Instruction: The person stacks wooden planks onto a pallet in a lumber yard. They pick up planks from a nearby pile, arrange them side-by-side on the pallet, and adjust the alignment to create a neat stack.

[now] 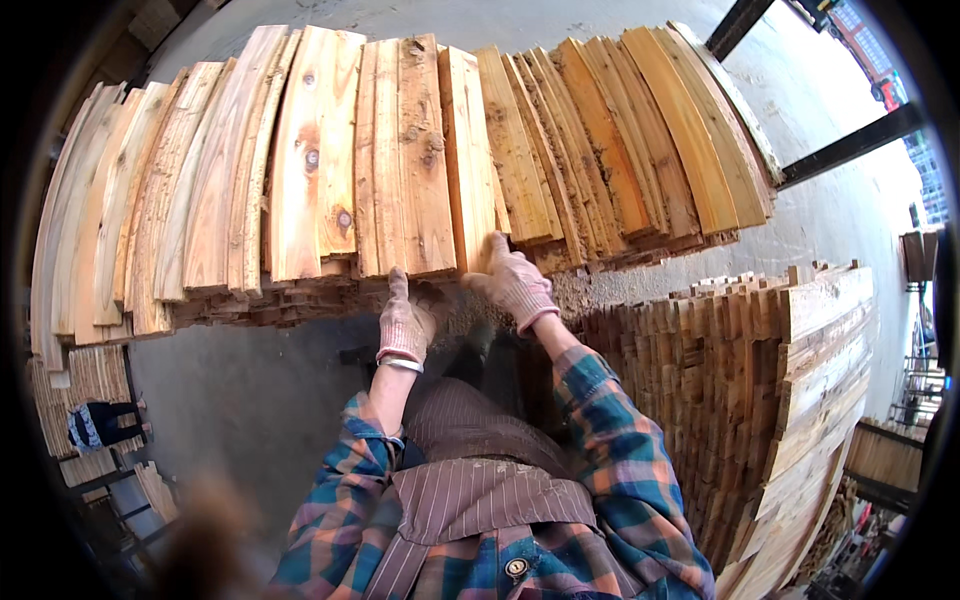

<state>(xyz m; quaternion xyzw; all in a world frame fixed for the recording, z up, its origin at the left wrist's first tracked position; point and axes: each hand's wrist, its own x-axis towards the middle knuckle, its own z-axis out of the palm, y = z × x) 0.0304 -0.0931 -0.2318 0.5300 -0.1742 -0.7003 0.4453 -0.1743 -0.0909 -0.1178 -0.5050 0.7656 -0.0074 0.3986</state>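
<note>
A wide row of rough wooden boards [312, 160] lies side by side on top of a stack, their near ends toward me. My left hand [408, 322], in a pale knit glove with a pink cuff, grips the near end of a board [382, 200] left of the middle. Its thumb points up against the board's end; the other fingers are curled and partly in shadow. My right hand [515, 284], gloved alike, holds the near end of a narrow board [466, 165], one finger along its right edge and the thumb at its end.
To my right stands a tall stack of boards [690, 400], with pale planks [825, 360] along its outer side. Dark metal posts [850, 145] rise beyond the row. A person [108, 424] is near more stacked wood at the far left. Sawdust [570, 292] lies below the row's near edge.
</note>
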